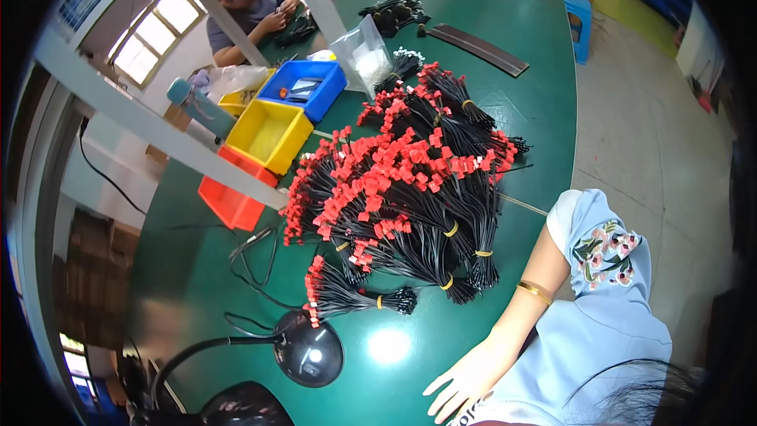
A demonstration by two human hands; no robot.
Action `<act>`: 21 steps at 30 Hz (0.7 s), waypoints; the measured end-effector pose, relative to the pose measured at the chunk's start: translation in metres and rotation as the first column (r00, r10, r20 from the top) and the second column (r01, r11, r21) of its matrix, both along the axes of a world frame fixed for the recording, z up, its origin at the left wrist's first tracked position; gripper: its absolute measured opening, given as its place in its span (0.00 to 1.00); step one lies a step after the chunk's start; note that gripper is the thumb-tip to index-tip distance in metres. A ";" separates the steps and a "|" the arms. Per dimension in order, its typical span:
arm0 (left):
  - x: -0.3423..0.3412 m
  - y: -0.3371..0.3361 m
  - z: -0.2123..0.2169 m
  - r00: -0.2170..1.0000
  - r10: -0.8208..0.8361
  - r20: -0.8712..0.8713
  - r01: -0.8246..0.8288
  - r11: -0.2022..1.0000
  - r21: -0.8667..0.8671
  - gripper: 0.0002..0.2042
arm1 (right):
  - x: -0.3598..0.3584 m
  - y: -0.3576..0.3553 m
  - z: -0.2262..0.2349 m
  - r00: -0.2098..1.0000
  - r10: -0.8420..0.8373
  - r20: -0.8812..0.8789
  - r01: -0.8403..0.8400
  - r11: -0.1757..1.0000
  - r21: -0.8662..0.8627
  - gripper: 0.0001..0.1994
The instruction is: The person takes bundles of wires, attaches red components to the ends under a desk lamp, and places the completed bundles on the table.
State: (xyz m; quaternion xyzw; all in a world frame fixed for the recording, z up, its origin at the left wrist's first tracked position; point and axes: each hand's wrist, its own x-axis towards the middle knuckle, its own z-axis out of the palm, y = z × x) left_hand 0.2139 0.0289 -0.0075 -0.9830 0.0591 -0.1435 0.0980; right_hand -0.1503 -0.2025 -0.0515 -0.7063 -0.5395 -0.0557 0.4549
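My right hand (pixel 464 379) is at the lower edge, its fingers stretched out and slightly apart, with nothing in them. Whether it touches the green table or hovers over it, I cannot tell. A gold bracelet (pixel 535 293) circles that wrist, below a light blue embroidered sleeve. Nearest to the hand is a small bundle of black wires (pixel 359 300) with red connectors, tied with a yellow band. Beyond it lies a big heap of similar bundles (pixel 426 189), their red ends mostly toward the left and far side. My left hand is out of view.
A black desk lamp (pixel 309 349) stands at lower left, its cord trailing behind. Blue (pixel 303 88), yellow (pixel 270 136) and red (pixel 230 199) bins line the left edge beside a bottle (pixel 201 109) and shelf posts. At the far side, a co-worker (pixel 256 16) handles dark wires.
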 end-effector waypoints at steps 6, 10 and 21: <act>-0.009 -0.031 -0.006 0.991 -0.136 -0.016 0.135 0.990 -0.031 0.19 | -0.001 0.003 -0.010 0.999 0.040 -0.017 -0.038 0.994 0.103 0.21; -0.011 -0.048 -0.004 0.978 -0.205 -0.022 0.204 0.977 -0.055 0.18 | 0.000 0.014 -0.007 0.960 -0.135 0.245 0.200 0.942 -0.268 0.32; -0.022 -0.073 -0.005 0.942 -0.334 -0.039 0.329 0.938 -0.107 0.17 | 0.000 0.012 -0.008 0.962 -0.146 0.233 0.208 0.941 -0.268 0.32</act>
